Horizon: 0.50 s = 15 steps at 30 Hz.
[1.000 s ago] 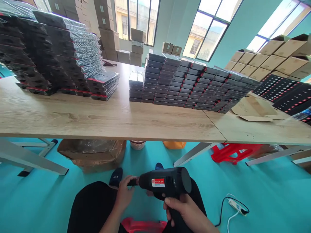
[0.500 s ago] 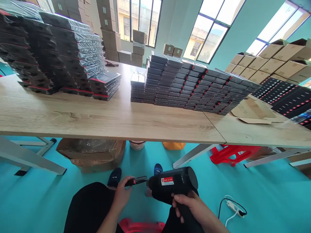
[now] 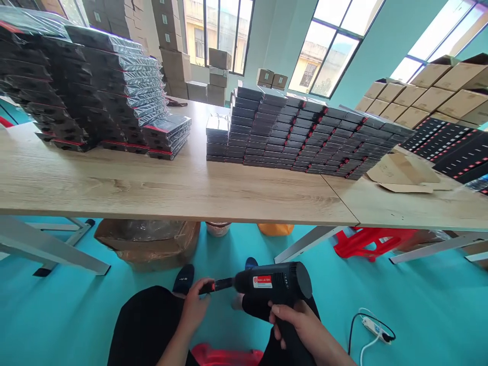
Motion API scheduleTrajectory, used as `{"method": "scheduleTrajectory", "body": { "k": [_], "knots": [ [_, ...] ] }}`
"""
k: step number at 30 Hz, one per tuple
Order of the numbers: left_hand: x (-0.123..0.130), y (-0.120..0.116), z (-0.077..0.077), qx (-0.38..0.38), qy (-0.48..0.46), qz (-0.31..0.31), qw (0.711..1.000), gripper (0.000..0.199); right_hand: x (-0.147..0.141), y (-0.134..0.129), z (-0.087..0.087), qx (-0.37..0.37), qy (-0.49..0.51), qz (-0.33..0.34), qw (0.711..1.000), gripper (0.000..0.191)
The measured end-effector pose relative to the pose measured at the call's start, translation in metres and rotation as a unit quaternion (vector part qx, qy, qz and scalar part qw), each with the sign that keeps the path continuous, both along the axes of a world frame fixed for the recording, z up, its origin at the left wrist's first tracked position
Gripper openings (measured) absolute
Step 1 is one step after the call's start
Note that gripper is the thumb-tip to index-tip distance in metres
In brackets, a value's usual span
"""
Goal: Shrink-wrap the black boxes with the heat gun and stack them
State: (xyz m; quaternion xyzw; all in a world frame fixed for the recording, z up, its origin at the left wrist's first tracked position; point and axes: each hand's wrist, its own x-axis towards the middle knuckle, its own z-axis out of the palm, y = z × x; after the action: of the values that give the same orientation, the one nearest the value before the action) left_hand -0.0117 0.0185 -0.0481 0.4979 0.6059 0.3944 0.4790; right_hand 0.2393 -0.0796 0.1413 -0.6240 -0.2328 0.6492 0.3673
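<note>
Below the table edge, my right hand (image 3: 299, 321) is wrapped round the handle of a black heat gun (image 3: 282, 285) with a red and white label. Its nozzle points left. My left hand (image 3: 193, 309) grips one end of a slim black box (image 3: 223, 283) with a red mark. The box's far end is right at the nozzle; whether they touch I cannot tell. Fingers hide part of the box. On the table (image 3: 160, 190), flat black boxes (image 3: 290, 132) with red marks stand in a neat stack, and film-wrapped black boxes (image 3: 102, 91) are piled at the left.
Under the table are a carton (image 3: 152, 244) with clear film, a small bin (image 3: 218, 229) and a red stool (image 3: 371, 244). A power strip (image 3: 375, 329) with cables lies on the floor at right. Flattened cardboard (image 3: 406, 175) and open cartons (image 3: 453, 86) are at the right.
The slim box has turned slightly, its broad face now less visible, and sits in line with the nozzle. The heat gun is nearly still. The whole view has shifted a little.
</note>
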Motion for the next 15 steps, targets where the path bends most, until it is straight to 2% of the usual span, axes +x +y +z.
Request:
{"method": "scheduleTrajectory", "body": {
  "k": [3,6,8,10,15],
  "knots": [
    [0.003,-0.001,0.008,-0.072,-0.069,0.022,0.995,0.03,-0.01,0.001,0.011,0.016,0.065,0.062,0.996,0.034],
    [0.004,-0.003,0.011,-0.167,-0.212,0.083,0.959,0.031,-0.011,0.008,0.02,0.046,0.025,0.028,0.998,0.038],
    [0.005,-0.004,0.011,-0.187,-0.297,0.109,0.93,0.027,-0.008,0.015,0.025,0.053,0.006,0.017,0.998,0.04],
    [0.006,-0.004,0.01,-0.188,-0.349,0.115,0.911,0.018,-0.005,0.021,0.029,0.065,0.019,0.044,0.997,0.037],
    [0.006,-0.002,0.01,-0.221,-0.391,0.15,0.881,0.016,-0.015,0.025,0.034,0.077,0.032,0.096,0.992,0.03]
  ]
}}
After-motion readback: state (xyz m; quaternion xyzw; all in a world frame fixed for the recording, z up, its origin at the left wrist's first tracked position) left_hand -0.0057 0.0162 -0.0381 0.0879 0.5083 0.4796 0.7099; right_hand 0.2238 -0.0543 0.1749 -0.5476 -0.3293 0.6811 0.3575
